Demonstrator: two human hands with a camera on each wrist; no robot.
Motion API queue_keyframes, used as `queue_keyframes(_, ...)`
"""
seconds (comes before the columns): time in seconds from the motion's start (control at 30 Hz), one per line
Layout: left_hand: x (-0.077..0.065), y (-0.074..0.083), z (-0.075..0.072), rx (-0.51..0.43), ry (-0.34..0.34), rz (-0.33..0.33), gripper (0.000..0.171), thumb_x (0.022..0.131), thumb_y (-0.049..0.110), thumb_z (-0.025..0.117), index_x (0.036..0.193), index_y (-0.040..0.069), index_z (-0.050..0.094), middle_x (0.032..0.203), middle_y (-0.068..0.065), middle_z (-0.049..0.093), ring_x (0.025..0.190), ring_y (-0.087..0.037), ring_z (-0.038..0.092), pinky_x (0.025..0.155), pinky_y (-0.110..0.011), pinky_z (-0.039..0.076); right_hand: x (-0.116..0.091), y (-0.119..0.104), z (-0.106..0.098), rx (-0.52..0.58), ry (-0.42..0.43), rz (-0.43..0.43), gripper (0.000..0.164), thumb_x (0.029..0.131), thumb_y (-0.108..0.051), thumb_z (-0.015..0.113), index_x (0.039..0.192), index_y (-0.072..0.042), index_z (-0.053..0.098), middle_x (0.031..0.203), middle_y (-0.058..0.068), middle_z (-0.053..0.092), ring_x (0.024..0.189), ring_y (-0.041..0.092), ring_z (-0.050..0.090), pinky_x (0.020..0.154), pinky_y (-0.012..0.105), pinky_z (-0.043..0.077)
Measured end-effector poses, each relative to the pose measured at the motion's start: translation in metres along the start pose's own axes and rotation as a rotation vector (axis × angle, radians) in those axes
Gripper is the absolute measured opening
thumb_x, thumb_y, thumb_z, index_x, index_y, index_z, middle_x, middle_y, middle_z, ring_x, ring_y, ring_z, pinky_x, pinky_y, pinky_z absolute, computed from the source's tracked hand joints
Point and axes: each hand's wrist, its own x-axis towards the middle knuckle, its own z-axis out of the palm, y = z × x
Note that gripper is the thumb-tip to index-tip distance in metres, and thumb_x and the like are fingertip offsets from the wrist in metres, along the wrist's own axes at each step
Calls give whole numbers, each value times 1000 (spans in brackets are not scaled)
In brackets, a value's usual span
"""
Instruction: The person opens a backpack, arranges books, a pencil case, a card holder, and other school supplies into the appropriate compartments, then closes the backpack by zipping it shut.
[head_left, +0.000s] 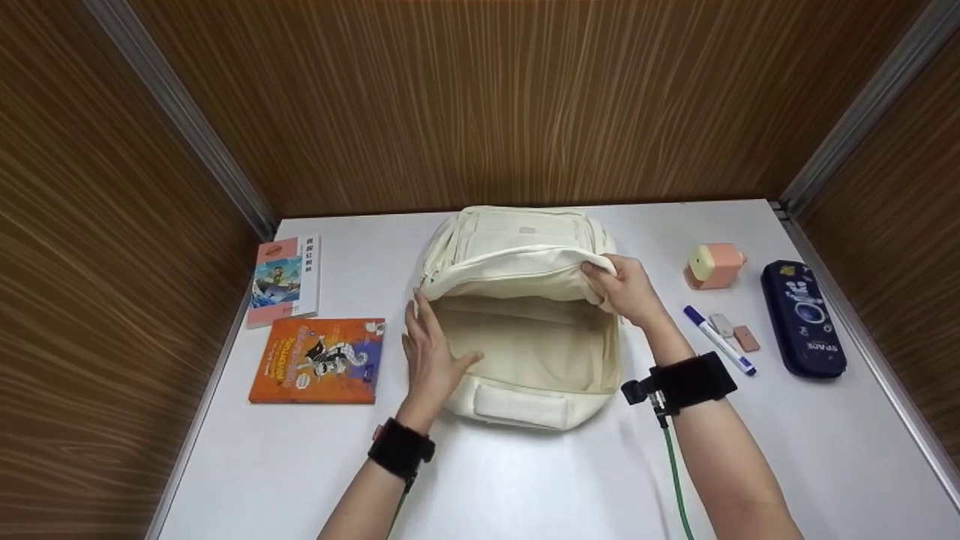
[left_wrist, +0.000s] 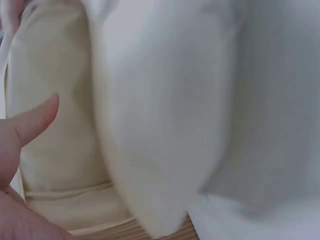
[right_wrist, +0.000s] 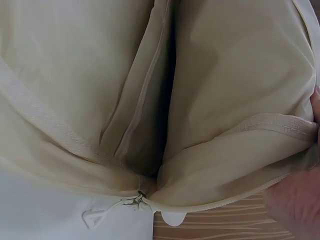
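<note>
A cream backpack [head_left: 525,409] lies on the table with its main compartment unzipped and its beige lining [head_left: 525,345] showing. The right hand [head_left: 630,289] pinches the raised front flap [head_left: 517,262] at its right edge. At the bag's left side is the left hand [head_left: 435,360], fingers extended and thumb spread, its fingertips by the flap's left corner. Whether those fingertips touch the cloth, I cannot tell. In the right wrist view a zipper pull [right_wrist: 95,217] hangs at the corner of the opening. The left wrist view shows the left thumb [left_wrist: 37,120] in front of the lining.
Left of the bag lie an orange book [head_left: 319,360] and a pink-and-white book [head_left: 285,281]. To the right are a pink-and-yellow pencil sharpener [head_left: 714,266], a marker [head_left: 720,340], a grey eraser [head_left: 721,325], a brown eraser [head_left: 746,338] and a navy pencil case [head_left: 804,319]. Wood-grain panels [head_left: 525,105] enclose the table.
</note>
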Motion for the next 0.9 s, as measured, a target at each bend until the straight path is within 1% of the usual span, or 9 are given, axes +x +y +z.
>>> queue_keyframes(0.07,-13,-4,6,36,-68,5,141,62,24,95,155,3,-10,157,-29,5,142,-46,19,109,-67,15,-1,-10,-3,-3,4,22,22,96,-10,63,84,9,63,67,1,50,65,14,46,58,22,38)
queue_keyframes(0.13,-20,-9,10,62,-136,22,137,65,25,93,155,1,-8,158,-29,4,144,-43,14,109,-67,12,-3,-21,-5,-10,14,46,23,96,-10,62,84,10,63,69,3,52,67,15,47,59,22,39)
queue_keyframes(0.23,-23,-17,12,155,-247,51,121,71,26,89,156,1,6,156,-31,13,143,-47,15,110,-67,11,-2,-27,-7,-3,18,83,24,97,-11,61,86,10,63,71,4,53,70,15,47,63,23,40)
queue_keyframes(0.37,-23,-27,11,299,-442,82,79,83,36,78,149,9,42,151,-34,26,137,-59,16,108,-70,11,11,1,-4,37,51,128,28,97,-19,64,84,5,63,68,0,48,67,14,44,61,24,37)
queue_keyframes(0.47,-24,-33,9,323,-535,73,58,89,41,70,139,16,57,150,-35,26,135,-63,13,107,-71,9,21,21,2,55,99,161,31,95,-27,66,81,0,62,62,-5,42,62,13,41,56,24,35)
queue_keyframes(0.57,-23,-36,8,325,-563,68,55,90,44,67,137,16,59,150,-34,27,134,-64,14,108,-70,9,26,24,5,56,131,200,33,95,-30,66,79,-2,61,58,-7,38,57,11,41,52,23,35)
queue_keyframes(0.77,-23,-37,5,326,-553,99,55,90,45,67,137,17,60,149,-34,30,133,-64,18,107,-70,12,35,31,9,47,148,304,35,97,-29,64,89,4,66,62,-6,52,56,8,50,52,20,43)
queue_keyframes(0.83,-23,-40,2,293,-557,108,56,90,45,67,138,16,59,150,-32,30,134,-62,18,108,-69,11,37,33,9,47,143,333,35,97,-28,63,92,7,67,63,-5,53,58,9,51,54,20,44)
queue_keyframes(0.9,-23,-45,-3,227,-565,113,55,91,42,66,139,15,57,152,-27,30,137,-57,17,111,-65,9,37,35,10,53,137,360,34,97,-26,63,94,7,66,64,-4,54,59,9,52,55,20,44)
